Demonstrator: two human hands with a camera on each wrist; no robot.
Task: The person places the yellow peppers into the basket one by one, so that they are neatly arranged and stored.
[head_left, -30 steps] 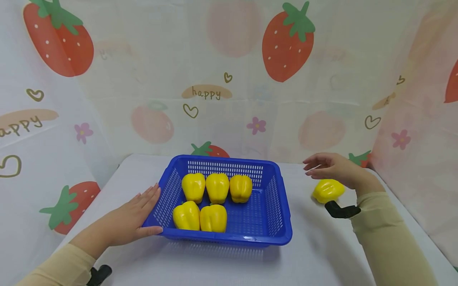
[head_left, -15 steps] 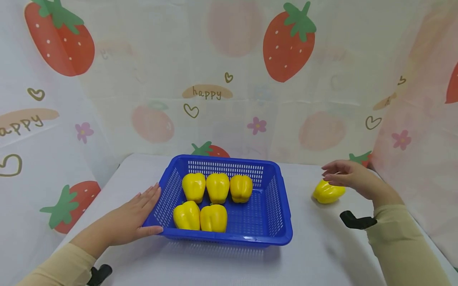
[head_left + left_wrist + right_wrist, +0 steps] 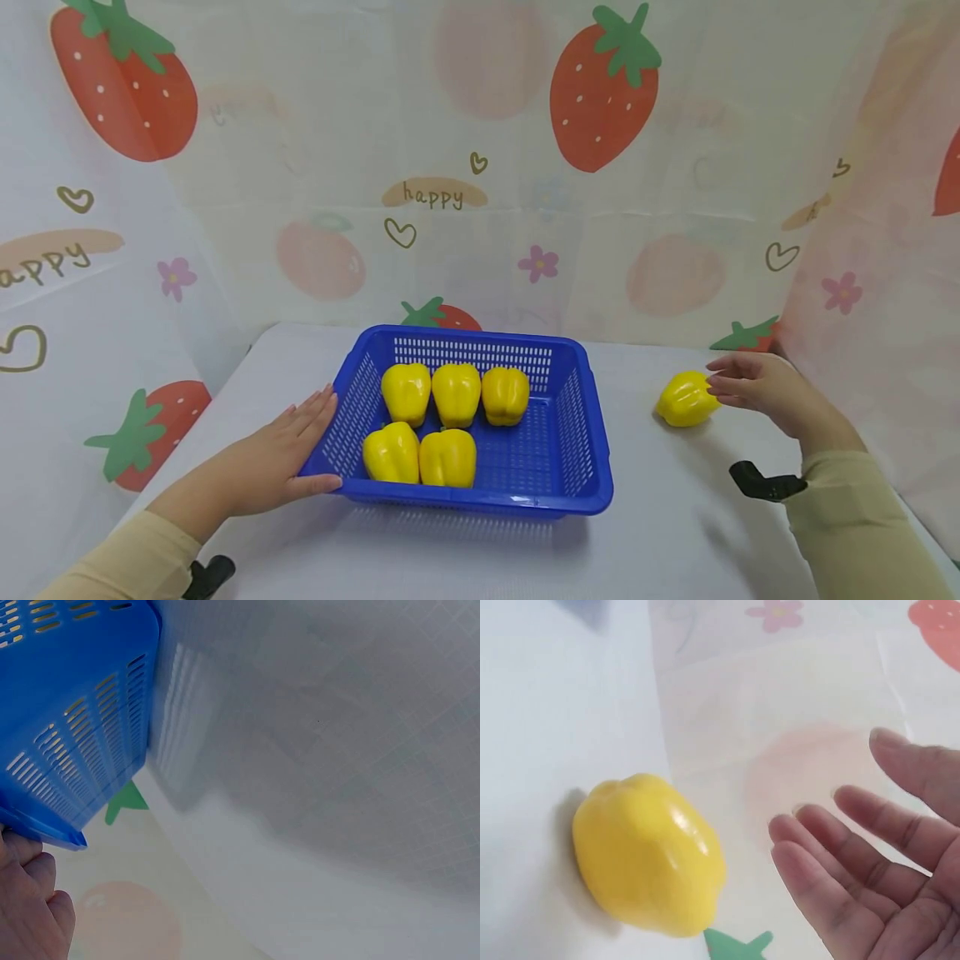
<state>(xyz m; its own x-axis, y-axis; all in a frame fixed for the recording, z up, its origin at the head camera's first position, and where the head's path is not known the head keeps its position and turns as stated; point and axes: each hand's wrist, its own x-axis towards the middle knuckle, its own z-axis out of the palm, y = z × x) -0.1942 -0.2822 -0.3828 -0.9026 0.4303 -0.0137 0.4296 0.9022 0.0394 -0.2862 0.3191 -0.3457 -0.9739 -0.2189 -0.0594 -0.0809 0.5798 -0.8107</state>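
A blue perforated plastic basket [image 3: 525, 502] stands on the white table, with several yellow bell peppers [image 3: 456, 395] inside it in two rows. My left hand [image 3: 262, 458] rests against the basket's left side, its fingers lying along the rim and its thumb at the front corner; the left wrist view catches part of this hand [image 3: 34, 904] beneath the rim. To the right of the basket, another yellow bell pepper [image 3: 684, 400] lies on its side on the table. My right hand [image 3: 776, 396] hovers just right of that pepper, holding nothing. In the right wrist view, a gap separates its loosely bent fingers from the pepper [image 3: 649, 859].
White cloth covers the table [image 3: 645, 533]. Behind it and along both sides hangs a pale curtain [image 3: 480, 250] printed with strawberries, flowers and hearts. The basket's right half shows bare floor beside the peppers. Black wrist mounts [image 3: 765, 482] stick out from the sleeves.
My right hand has moved rightward and slightly toward me, from above and behind the loose pepper to its right side. My left hand, the basket and the peppers stay where they were.
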